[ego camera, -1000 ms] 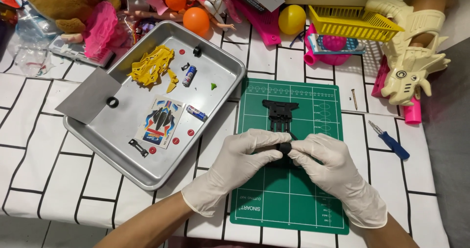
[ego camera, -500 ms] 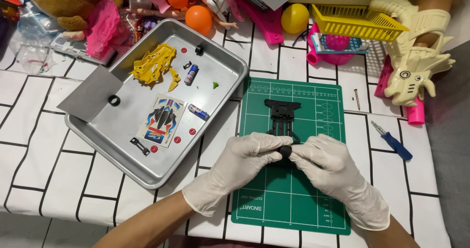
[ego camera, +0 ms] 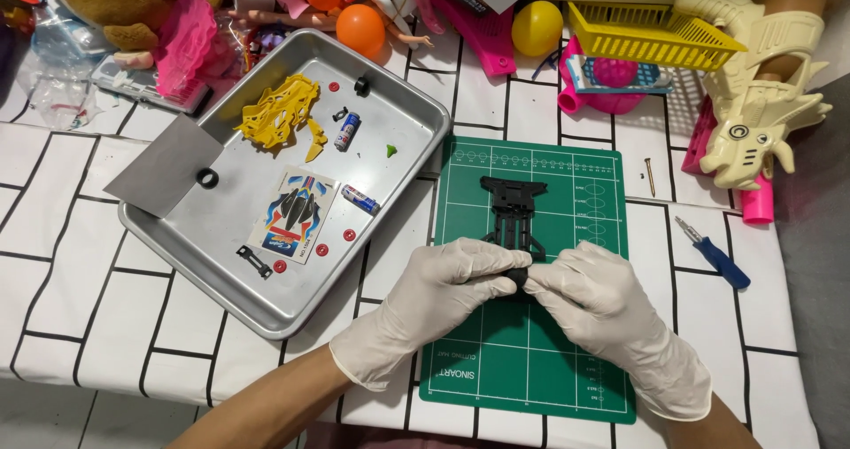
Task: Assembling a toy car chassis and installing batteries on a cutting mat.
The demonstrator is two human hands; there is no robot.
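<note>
My left hand (ego camera: 443, 294) and right hand (ego camera: 602, 303) pinch the near end of the black toy-car frame (ego camera: 513, 214) mid-mat (ego camera: 531, 369); it seems light, stiff, thin plastic, likely brittle.

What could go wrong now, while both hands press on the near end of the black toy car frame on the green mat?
1. The left hand and right hand pinch the black frame at one end; the thin plastic might bend or snap.
2. A small part could slip from the gloved fingertips and roll off the green mat.
3. A loose screw and the blue screwdriver lie beside the mat; a right-arm movement might knock them away.
</note>
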